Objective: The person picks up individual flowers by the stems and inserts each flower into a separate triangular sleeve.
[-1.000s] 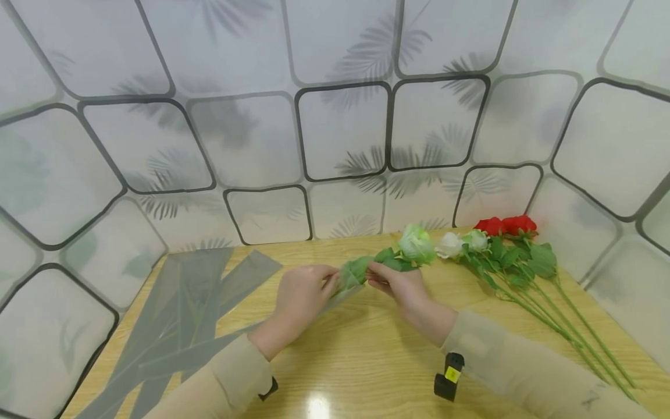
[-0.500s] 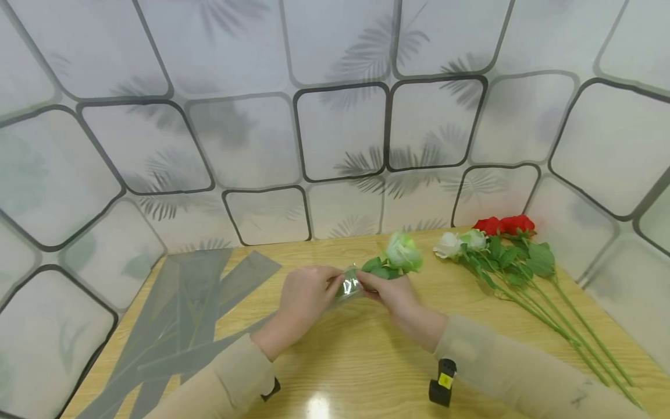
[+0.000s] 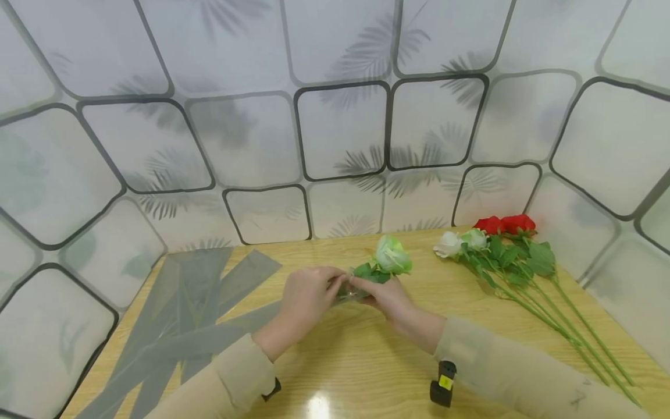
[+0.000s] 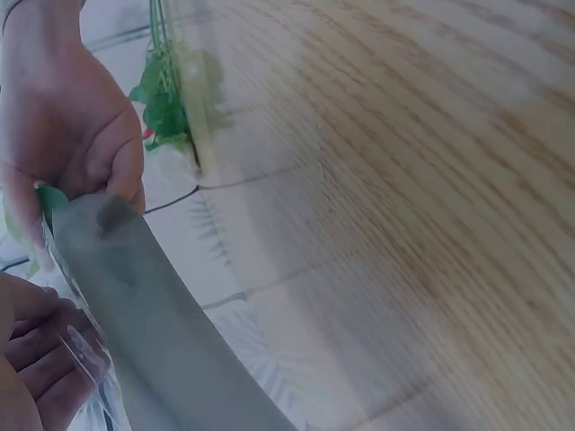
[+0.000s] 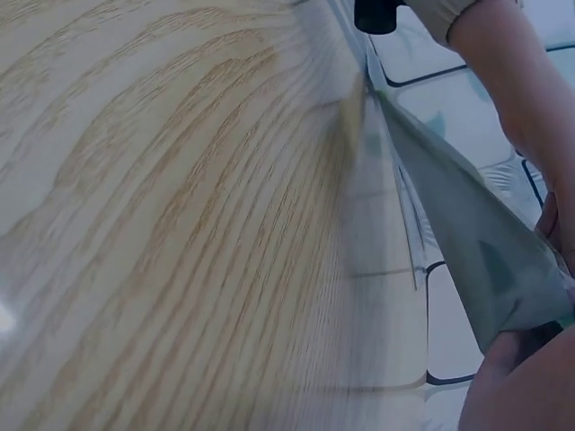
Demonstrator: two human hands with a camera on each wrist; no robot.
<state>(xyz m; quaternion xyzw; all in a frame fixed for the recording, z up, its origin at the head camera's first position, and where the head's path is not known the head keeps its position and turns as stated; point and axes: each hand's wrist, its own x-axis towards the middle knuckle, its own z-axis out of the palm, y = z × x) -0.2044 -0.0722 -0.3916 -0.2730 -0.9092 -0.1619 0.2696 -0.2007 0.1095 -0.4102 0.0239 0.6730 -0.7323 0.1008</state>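
A pale green-and-white rose [image 3: 392,256] stands out of the opening of a long grey translucent flower sleeve [image 4: 162,305], with green leaves [image 3: 373,272] just below the bloom. At that opening my left hand [image 3: 309,297] pinches the clear film between thumb and fingers. My right hand [image 3: 389,299] is close beside it, thumb and fingers gripping the sleeve's edge under the leaves. The two hands nearly touch. In the right wrist view the sleeve [image 5: 476,251] narrows away from the hands. The stem inside is mostly hidden.
Several more grey sleeves [image 3: 199,285] lie overlapping on the left of the wooden table [image 3: 361,372]. On the right lie loose white roses [image 3: 448,245] and red roses [image 3: 518,224] with long green stems. A patterned curtain wall [image 3: 342,134] surrounds the back and sides.
The rose has moved left and slightly down, its bloom now nearer my left hand. My right hand has shifted left with it. My left hand has stayed almost in place.
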